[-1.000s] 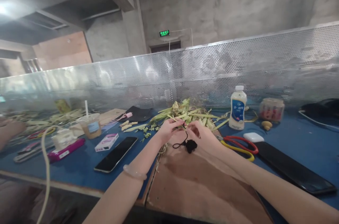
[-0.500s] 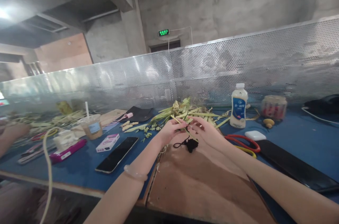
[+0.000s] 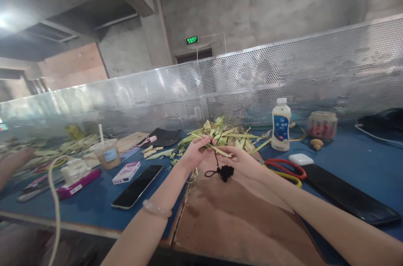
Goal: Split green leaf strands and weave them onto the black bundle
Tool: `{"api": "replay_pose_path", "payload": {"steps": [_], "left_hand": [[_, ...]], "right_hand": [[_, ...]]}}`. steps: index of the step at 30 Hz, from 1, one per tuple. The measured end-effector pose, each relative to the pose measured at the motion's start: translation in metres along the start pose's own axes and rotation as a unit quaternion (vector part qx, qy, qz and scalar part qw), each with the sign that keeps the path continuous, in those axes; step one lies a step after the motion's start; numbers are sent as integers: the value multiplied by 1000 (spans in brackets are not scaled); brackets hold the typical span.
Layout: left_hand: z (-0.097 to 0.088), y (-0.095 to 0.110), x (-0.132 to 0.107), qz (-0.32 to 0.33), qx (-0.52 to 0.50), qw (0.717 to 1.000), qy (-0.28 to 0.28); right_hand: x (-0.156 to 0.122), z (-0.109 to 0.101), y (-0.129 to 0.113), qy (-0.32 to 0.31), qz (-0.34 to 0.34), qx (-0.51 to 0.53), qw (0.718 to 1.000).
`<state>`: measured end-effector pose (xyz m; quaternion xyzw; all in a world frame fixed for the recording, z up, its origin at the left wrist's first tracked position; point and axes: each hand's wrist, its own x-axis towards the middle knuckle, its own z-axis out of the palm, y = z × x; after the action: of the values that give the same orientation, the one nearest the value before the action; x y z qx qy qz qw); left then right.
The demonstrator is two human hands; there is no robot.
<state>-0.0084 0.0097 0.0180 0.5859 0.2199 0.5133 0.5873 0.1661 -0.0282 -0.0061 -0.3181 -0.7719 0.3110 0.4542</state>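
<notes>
Over the brown board, my left hand (image 3: 195, 152) is closed in a pinch at the top of a thin black cord (image 3: 216, 157). From the cord hangs a knotted black bundle (image 3: 226, 173) with a loop to its left, close above or resting on the board; I cannot tell which. A pale green leaf strip (image 3: 222, 151) runs from my left fingertips across to my right hand (image 3: 237, 157), whose fingers are closed at the strip's other end. Part of the right fingers is hidden behind that hand.
Behind my hands lies a heap of leaf strips (image 3: 242, 136). Red-and-yellow-handled scissors (image 3: 292, 165), a black case (image 3: 349, 194) and a white bottle (image 3: 281, 127) are to the right. A phone (image 3: 137, 186), small box (image 3: 126, 173) and drink cup (image 3: 108, 157) stand left. Another person's hand (image 3: 15, 161) is far left.
My hands have drawn slightly apart, and the leaf strip now stretches between them, slanting down to the right. The view has shifted slightly; the black bundle still hangs below.
</notes>
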Motion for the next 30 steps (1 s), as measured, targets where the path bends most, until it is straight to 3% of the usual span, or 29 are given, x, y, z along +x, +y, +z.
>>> {"api": "replay_pose_path", "payload": {"steps": [5, 8, 13, 19, 21, 26, 30], "left_hand": [[-4, -2, 3, 30, -84, 996, -28], [-3, -3, 2, 24, -79, 996, -13], [6, -1, -1, -2, -27, 999, -20], [12, 0, -3, -20, -16, 999, -38], [12, 0, -3, -35, -14, 999, -31], [10, -2, -1, -44, 9, 999, -13], [9, -8, 3, -1, 117, 992, 41]], "right_hand": [[0, 8, 2, 12, 41, 77, 996], [1, 4, -3, 37, 66, 107, 991], [3, 4, -2, 70, 114, 268, 954], [2, 8, 4, -13, 91, 305, 948], [0, 7, 2, -10, 107, 303, 947], [1, 1, 0, 99, 89, 148, 980], [2, -6, 2, 221, 66, 84, 969]]}}
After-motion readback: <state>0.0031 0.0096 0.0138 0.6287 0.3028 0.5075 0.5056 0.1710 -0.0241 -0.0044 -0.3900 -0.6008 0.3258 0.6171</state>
